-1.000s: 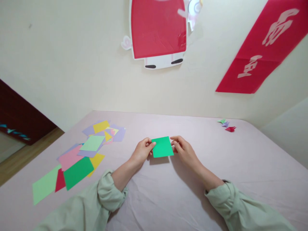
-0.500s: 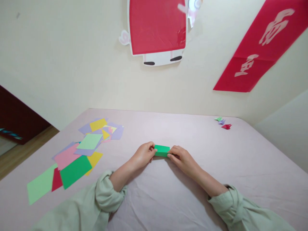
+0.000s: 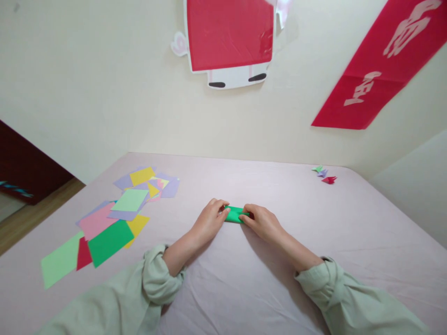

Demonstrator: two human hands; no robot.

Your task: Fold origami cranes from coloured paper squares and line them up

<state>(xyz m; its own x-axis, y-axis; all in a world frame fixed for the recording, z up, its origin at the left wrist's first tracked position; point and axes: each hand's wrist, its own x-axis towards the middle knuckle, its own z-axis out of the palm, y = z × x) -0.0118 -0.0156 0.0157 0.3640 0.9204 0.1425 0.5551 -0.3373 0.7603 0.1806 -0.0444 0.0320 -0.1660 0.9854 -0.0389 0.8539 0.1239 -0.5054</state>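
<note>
A folded piece of green paper (image 3: 234,214) lies between my two hands near the middle of the cloth-covered table. My left hand (image 3: 212,217) is closed on its left end, with the thumb in front and the fingers curled behind. At the right end, my right hand (image 3: 259,220) pinches the paper between thumb and fingers. Both ends of the paper are partly hidden by my fingertips.
Loose coloured paper sheets (image 3: 111,243) overlap on the left of the table (image 3: 223,274). Three small folded paper figures, among them a red one (image 3: 328,180), sit at the far right. A wall with a red banner (image 3: 359,88) rises behind.
The green paper has gone from an upright, two-faced fold to a flatter strip. My right fingers have shifted inward over it. The view has tilted slightly.
</note>
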